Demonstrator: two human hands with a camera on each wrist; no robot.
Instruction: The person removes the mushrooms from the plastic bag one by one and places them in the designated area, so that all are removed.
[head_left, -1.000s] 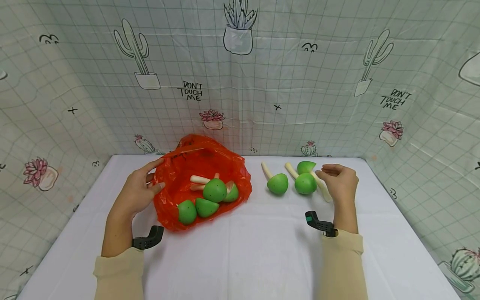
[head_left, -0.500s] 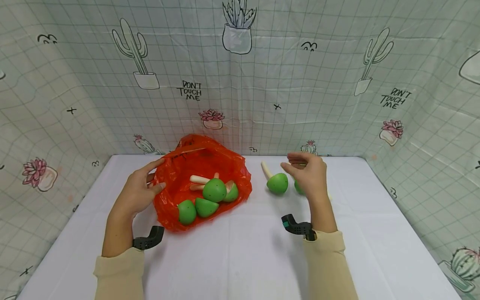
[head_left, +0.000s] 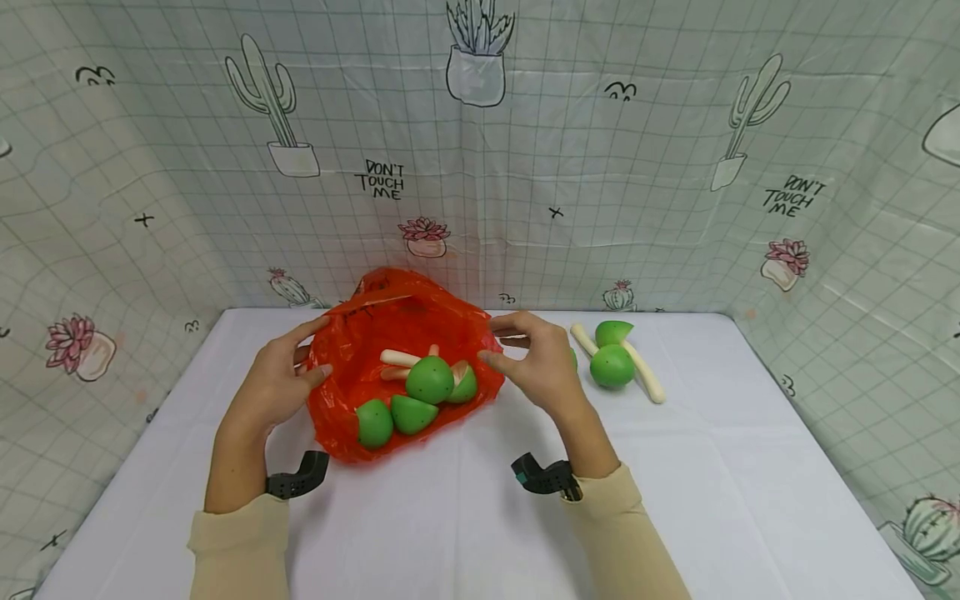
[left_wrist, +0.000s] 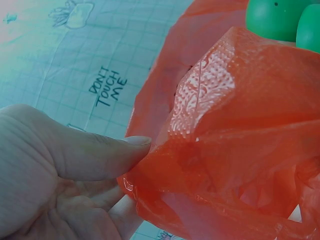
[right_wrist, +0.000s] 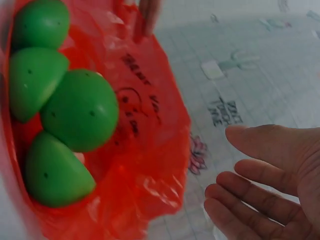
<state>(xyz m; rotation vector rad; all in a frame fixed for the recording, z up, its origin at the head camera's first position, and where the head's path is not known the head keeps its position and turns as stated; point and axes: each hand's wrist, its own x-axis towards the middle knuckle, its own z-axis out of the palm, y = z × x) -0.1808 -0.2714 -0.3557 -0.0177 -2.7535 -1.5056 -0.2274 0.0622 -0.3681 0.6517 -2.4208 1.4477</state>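
A red plastic bag (head_left: 348, 354) lies on its side at the middle left, its mouth facing the head camera. Several green-capped toy mushrooms (head_left: 430, 381) with pale stems lie inside it. At the bag's left edge my left hand (head_left: 276, 385) pinches the plastic between thumb and fingers; the left wrist view shows the thumb (left_wrist: 110, 155) on the outside of the film. My right hand (head_left: 536, 362) is beside the bag's right edge, thumb and fingers spread and holding nothing. In the right wrist view, a gap shows between these fingertips and the bag (right_wrist: 160, 195).
Two green-capped mushrooms (head_left: 612, 367) with crossing pale stems lie on the white table (head_left: 450, 525) at right. Another green cap (head_left: 574, 358) shows behind my right hand, mostly hidden. A grid-patterned cloth (head_left: 555, 150) stands behind and along both sides.
My right hand has moved left, from above the loose mushrooms to the bag's right edge, uncovering the pair there. The left hand and the bag have stayed in place.
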